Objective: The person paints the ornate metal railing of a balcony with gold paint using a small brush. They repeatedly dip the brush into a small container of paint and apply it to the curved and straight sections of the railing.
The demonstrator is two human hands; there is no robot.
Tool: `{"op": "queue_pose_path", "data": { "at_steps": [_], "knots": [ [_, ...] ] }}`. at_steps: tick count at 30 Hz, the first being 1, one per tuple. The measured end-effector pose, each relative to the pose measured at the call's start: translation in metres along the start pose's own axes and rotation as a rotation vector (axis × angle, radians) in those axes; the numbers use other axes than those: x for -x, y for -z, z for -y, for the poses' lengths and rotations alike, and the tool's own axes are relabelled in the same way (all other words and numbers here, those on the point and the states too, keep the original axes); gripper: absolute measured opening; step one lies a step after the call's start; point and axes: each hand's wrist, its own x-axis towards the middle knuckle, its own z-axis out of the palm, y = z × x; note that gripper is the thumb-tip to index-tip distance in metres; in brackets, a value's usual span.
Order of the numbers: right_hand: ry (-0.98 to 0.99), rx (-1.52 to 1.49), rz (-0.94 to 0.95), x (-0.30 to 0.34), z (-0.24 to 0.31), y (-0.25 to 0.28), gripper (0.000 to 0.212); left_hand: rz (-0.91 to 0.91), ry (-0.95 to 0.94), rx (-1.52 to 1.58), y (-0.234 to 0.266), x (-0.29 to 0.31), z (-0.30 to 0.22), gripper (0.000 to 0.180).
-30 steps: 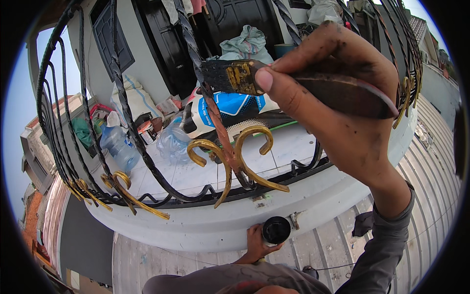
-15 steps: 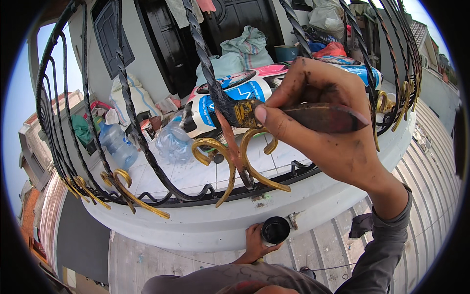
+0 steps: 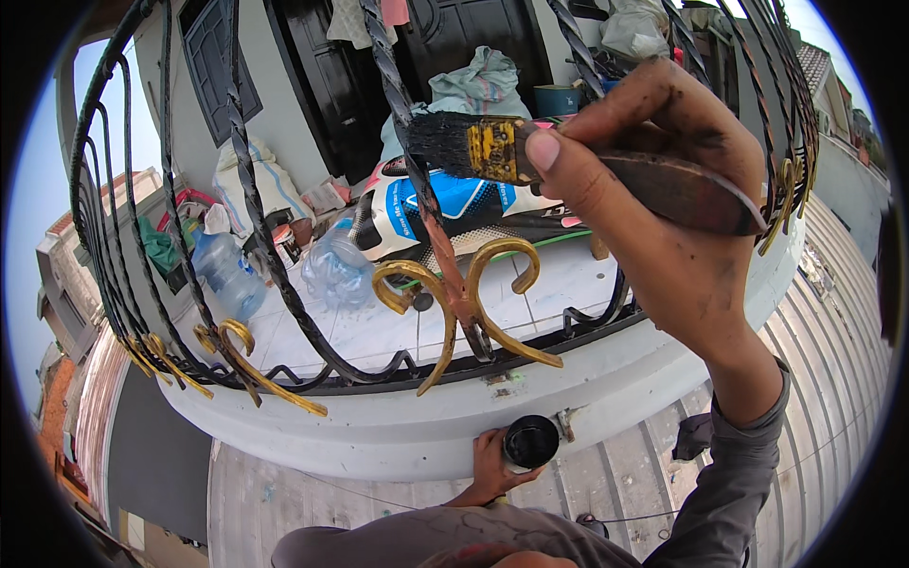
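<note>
Head view takes in a curved balcony edge, where I see the person's right grip (image 3: 663,251) pinching a paintbrush (image 3: 492,149) beside its yellow-smeared band. Its black bristles rest against a twisted railing bar (image 3: 429,201), which is black above and reddish-brown lower down, between two gold scrolls (image 3: 521,353). Well below, the left grip (image 3: 492,464) clasps a small can (image 3: 531,442), dark inside, just beside the white ledge (image 3: 379,440).

Past the bars stretches a pale tiled floor (image 3: 388,341). A blue-tinted water bottle (image 3: 227,275) and a crumpled clear one (image 3: 338,270) stand near each other, with a white sack (image 3: 256,185) behind them. A long blue, black and white package (image 3: 464,204) lies beyond the bar. Further back I notice a pale green sack (image 3: 478,80), a bluish bucket (image 3: 554,99), dark panelled doors (image 3: 473,47) and a grey-framed window (image 3: 220,71). Ribbed grey sheeting (image 3: 814,379) spreads outside the ledge.
</note>
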Motion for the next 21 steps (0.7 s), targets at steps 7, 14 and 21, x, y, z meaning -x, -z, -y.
{"op": "queue_pose_path", "data": {
  "at_steps": [7, 14, 21],
  "knots": [
    [0.212, 0.241, 0.076, 0.007, 0.008, 0.0, 0.015, 0.011, 0.007, -0.008, 0.0, -0.001, -0.001, 0.098],
    [0.232, 0.279, 0.283, 0.002, 0.013, 0.005, 0.017, 0.029, -0.028, -0.003, 0.001, -0.002, -0.002, 0.097],
    [-0.163, 0.034, 0.333, -0.008, 0.021, -0.006, 0.019, 0.01, -0.009, 0.016, 0.004, -0.002, -0.004, 0.099]
  ]
}}
